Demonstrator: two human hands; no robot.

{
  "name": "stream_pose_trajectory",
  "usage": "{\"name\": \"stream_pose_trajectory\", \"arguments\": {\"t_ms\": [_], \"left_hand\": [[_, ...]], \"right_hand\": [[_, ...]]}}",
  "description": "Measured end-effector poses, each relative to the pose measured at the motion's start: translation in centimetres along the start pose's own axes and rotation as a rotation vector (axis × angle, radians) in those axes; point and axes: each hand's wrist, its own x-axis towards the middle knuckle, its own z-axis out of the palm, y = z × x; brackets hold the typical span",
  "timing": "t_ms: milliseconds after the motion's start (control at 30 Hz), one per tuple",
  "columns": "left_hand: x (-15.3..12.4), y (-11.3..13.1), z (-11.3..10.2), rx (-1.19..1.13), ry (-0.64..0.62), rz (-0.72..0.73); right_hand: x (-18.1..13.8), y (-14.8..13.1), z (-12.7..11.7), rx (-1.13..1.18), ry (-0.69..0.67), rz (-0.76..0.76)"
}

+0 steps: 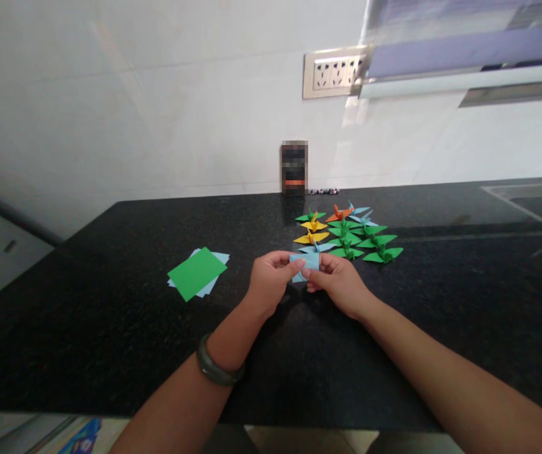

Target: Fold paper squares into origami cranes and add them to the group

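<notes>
- Forearms first, since they're closest to the camera: left forearm [180, 397] and right forearm [441, 359] both reach in toward the paper cranes [344, 243], which I'll use as the landmark here. I've got a dark bangle [214, 367] on the left one.
- Light blue paper [313, 259] is what I'm working with, folded down small and held up just on my side of the cranes, toward their left end.
- Left hand [269, 280] has its left edge pinched, thumb on the face, fingers behind.
- Right hand [344, 284] pinches the other side, so both grips are narrow and my thumbs nearly meet on the paper.
- Cranes themselves: mostly green, plus two yellow, an orange and some pale blue, in rough rows on the black countertop [110, 359].
- Well left of the cranes there's a paper stack [197, 274], green sheet on top, paler ones poking out at angles.
- Behind the cranes, a pixelated dark object [294, 167] stands at the wall [180, 94], with beads [325, 191] beside it.
- Higher up behind them: a socket panel [333, 74].
</notes>
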Motion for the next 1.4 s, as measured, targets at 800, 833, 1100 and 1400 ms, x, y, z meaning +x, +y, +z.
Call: {"name": "stream_pose_trajectory", "arguments": {"t_ms": [800,833,1100,1400], "left_hand": [[0.4,-0.6,-0.3,-0.025,-0.036,-0.035],[0.4,-0.6,-0.3,-0.005,-0.038,-0.022],[0.0,-0.5,0.0,0.096,0.032,0.040],[-0.1,-0.5,0.3,0.038,0.074,0.029]], "right_hand": [[0.2,1.5,0.3,-0.273,-0.131,-0.074],[0.2,1.4,0.3,-0.273,-0.138,-0.072],[0.0,1.5,0.5,-0.249,-0.135,-0.030],[-0.1,0.6,1.1,-0.197,-0.122,-0.092]]}}
